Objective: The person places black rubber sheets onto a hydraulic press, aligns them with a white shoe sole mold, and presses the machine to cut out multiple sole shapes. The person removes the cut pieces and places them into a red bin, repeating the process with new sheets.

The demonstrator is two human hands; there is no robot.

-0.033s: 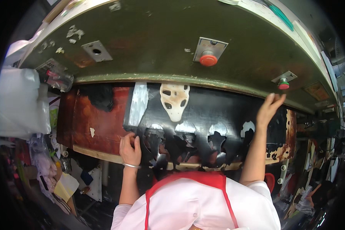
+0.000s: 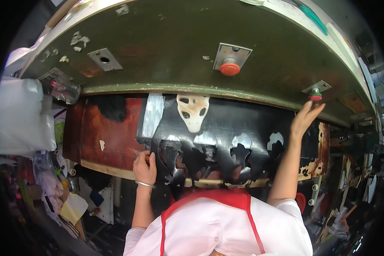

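My left hand (image 2: 144, 168), a bangle on its wrist, is closed with curled fingers at the near left edge of a black sheet (image 2: 251, 117). Thumb and fingers appear to pinch that edge. My right hand (image 2: 303, 122) reaches up with fingers spread, the fingertips at the red-and-green push button (image 2: 315, 94) on the green machine panel (image 2: 158, 47); whether they press it I cannot tell. A pale, tapered template-like piece with cut-out holes (image 2: 193, 121) lies on the sheet, its wide end against the panel's lower lip. Several shaped openings run along the sheet's near side.
A larger red push button (image 2: 229, 68) sticks out from the panel's middle. Red-brown board (image 2: 115, 147) shows left of the sheet, with a dark bundle (image 2: 111, 109) on it. Clear plastic bags (image 2: 23, 115) stand at far left. Stained board (image 2: 323, 145) shows at right.
My right hand has moved slightly up and right, bringing its fingertips to the push button. The pale piece sits slightly closer to the panel's lip. My left hand stays at the sheet's edge.
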